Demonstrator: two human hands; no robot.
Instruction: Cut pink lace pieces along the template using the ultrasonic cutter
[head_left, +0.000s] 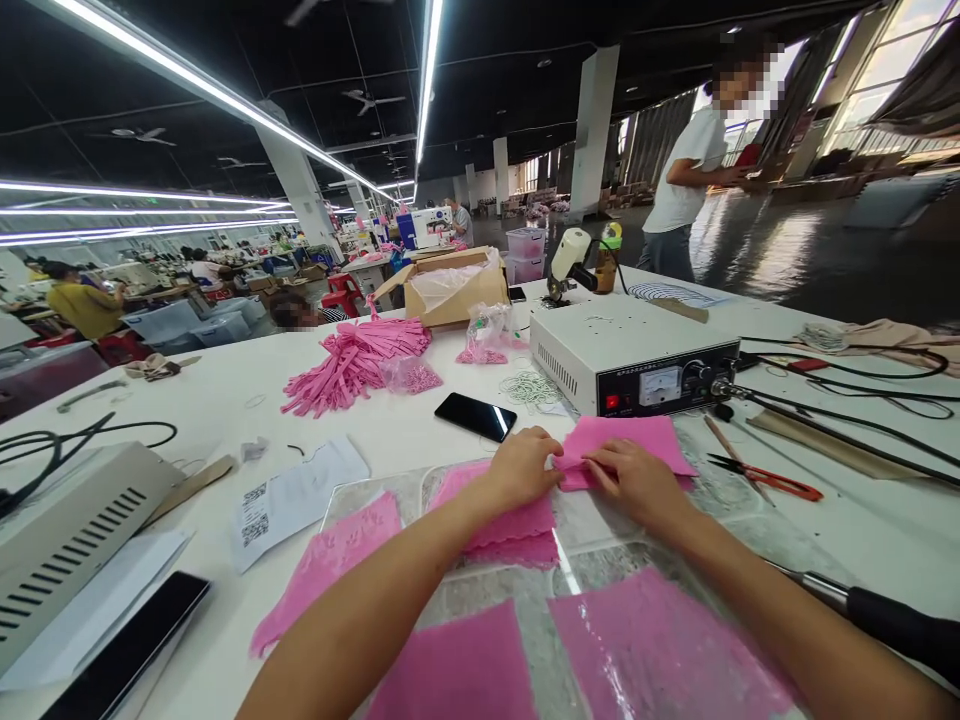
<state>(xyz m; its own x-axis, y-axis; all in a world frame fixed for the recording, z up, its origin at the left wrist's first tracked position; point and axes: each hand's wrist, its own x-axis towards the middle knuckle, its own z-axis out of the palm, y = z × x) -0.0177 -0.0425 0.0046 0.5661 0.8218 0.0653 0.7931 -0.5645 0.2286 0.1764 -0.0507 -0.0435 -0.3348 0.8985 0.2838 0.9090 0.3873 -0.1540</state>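
My left hand (527, 466) is closed at the left edge of a stack of pink fabric pieces (637, 440), its fingertips pinching the cloth. My right hand (630, 478) lies just beside it, thumb and fingers closed on the same fabric's near edge. Under my left forearm is another pink fabric pile (517, 520). Flat pink pieces lie nearer me, one at the left (337, 560), one in the middle (457, 665) and one at the right under shiny clear plastic (660, 650). Behind my left hand lies a black phone (475, 415).
A white control box (637, 350) with a dial stands behind the fabric. Orange-handled scissors (784, 480) and a black-handled tool (885, 610) lie right. Pink strips (360, 360), a cardboard box (454, 290) and a bagged bundle (484, 340) are farther back. A person (686, 180) stands beyond the table.
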